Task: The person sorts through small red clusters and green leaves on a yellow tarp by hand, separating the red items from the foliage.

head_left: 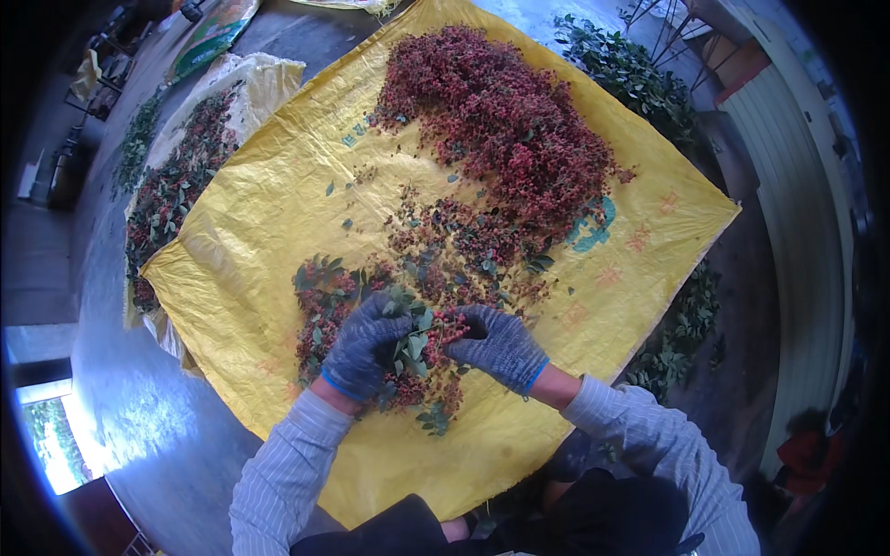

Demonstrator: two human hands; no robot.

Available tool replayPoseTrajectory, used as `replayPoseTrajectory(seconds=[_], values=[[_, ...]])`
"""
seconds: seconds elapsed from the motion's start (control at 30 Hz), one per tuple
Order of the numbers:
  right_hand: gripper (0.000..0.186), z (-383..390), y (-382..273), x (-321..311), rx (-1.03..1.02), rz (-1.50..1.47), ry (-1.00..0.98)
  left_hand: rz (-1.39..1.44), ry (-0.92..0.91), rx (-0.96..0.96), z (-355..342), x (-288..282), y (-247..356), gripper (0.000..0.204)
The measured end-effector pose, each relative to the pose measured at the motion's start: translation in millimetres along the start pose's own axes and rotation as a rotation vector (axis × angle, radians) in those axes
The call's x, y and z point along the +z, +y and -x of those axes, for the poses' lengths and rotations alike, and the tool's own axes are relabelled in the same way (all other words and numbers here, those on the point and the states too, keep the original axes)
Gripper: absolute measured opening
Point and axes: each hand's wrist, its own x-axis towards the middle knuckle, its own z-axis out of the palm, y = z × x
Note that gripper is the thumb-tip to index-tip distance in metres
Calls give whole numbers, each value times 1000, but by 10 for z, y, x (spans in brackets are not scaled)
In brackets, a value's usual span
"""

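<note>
My left hand [363, 345], in a grey knit glove, is closed on a leafy sprig [413, 345] with red berries. My right hand [496, 348], in a matching glove, pinches the same sprig at its berry cluster [449, 324]. Under and around both hands lies a loose heap of berry sprigs and leaves [315, 334] on a yellow woven sheet [232, 278]. Above them, berries and leaves are scattered [445, 232] up to a large, dense pile of red berry clusters [491, 120] at the sheet's upper right.
A pale sack [278, 74] with mixed berry sprigs and leaves [181, 176] lies at the left. Cut green branches [626, 79] lie beyond the upper right edge, with more foliage [672, 343] along the lower right. A long pale ribbed surface [788, 232] runs down the far right.
</note>
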Motion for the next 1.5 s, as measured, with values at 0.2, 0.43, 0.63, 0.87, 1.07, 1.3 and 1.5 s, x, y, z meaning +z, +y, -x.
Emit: replayPoseTrajectory(seconds=[0.2, 0.43, 0.63, 0.87, 1.07, 1.3, 1.5], values=[[46, 51, -142, 12, -181, 141, 216, -189, -31, -23, 96, -4, -100, 20], [56, 162, -353, 39, -246, 138, 142, -727, 23, 59, 173, 129, -100, 19], [59, 146, -250, -26, -142, 209, 79, -704, -11, -45, 193, 238, -32, 20], [44, 121, -161, -79, -129, 19, 8, -839, -34, 23, 183, 201, 27, 18], [28, 95, 46, -98, 164, -199, -162, -1381, -56, 563, 210, 294, -63, 17], [25, 168, 340, -54, 199, -357, -254, -1413, 251, 690, 56, -93, -90, 16], [29, 135, 578, -856, 154, -673, 164, -823, 106, 41, 180, -79, -126, 12]])
